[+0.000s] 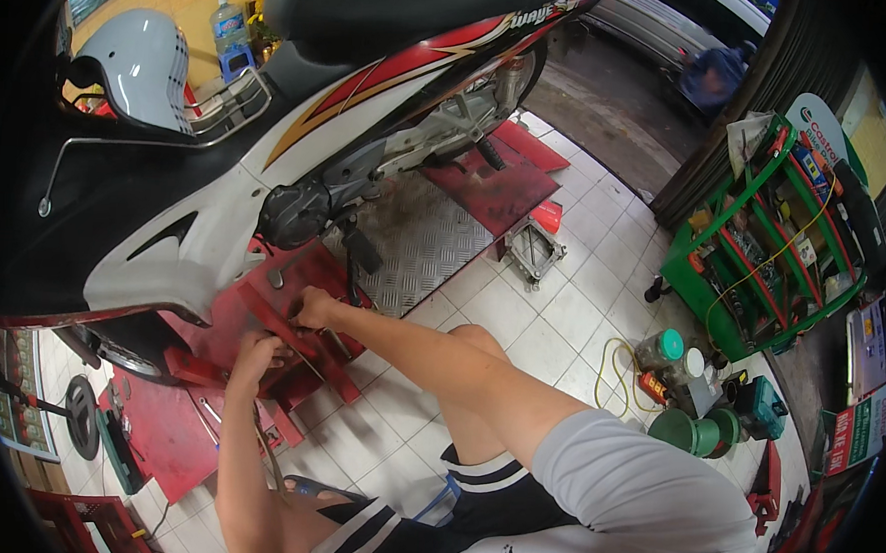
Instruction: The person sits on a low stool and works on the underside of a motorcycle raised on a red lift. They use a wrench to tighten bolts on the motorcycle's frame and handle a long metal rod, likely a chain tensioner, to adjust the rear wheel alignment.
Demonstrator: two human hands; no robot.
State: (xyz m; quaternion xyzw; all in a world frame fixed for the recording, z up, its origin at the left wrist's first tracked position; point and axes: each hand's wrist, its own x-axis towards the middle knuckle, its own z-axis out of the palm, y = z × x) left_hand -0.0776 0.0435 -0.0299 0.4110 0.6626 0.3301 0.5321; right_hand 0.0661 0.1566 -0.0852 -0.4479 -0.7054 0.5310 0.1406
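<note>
A white, black and red motorbike (209, 209) stands over a red metal lift platform (215, 320). Beside its lower body, a red metal bar (330, 373) slants across the platform's near side. My left hand (259, 355) is at the near-left side of this bar, its fingers curled together. On the bar's far side, my right hand (313, 308) is closed, with the fingertips pointing down and partly hidden. The two hands are close together but apart. Whatever lies between the fingers of either hand is too small to make out.
A green tool cart (735, 242) stands at the right, near jars and green round containers (683, 429). A metal frame part (534, 251) lies on the white tiled floor. At the left are a black ring-shaped part (82, 416) and a dark green tool case (118, 450).
</note>
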